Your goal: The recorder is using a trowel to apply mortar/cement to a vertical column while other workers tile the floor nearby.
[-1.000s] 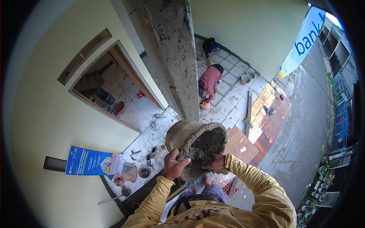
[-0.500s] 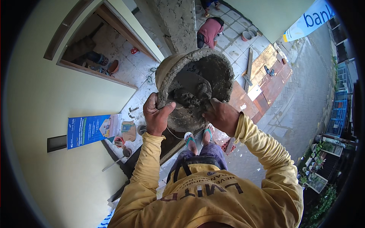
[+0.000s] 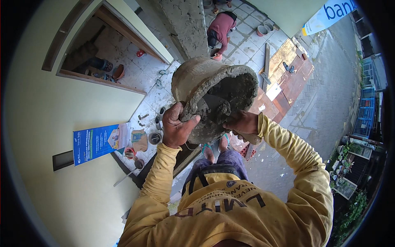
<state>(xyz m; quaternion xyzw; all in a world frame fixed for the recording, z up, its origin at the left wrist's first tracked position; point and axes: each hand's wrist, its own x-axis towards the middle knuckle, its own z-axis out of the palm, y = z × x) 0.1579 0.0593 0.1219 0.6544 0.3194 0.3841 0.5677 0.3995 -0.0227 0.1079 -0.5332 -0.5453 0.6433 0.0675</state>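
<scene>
A mortar-crusted bucket is tilted in front of me, its open mouth turned toward me and wet grey mortar inside. My left hand is closed on the bucket's left rim, thumb on the inner side. At the lower right of the mouth, my right hand is closed around the handle of a trowel. The trowel's smooth grey blade lies inside the bucket with lumps of mortar by it.
A concrete column rises beyond the bucket, beside a window opening. Below, a co-worker bends over the tiled floor. Boards lie at the right. A blue sign hangs at the left, near small pots.
The bucket has moved slightly right and down and tipped further, both hands going with it. My right hand has turned at the rim. The co-worker below has shifted left, an arm reaching down.
</scene>
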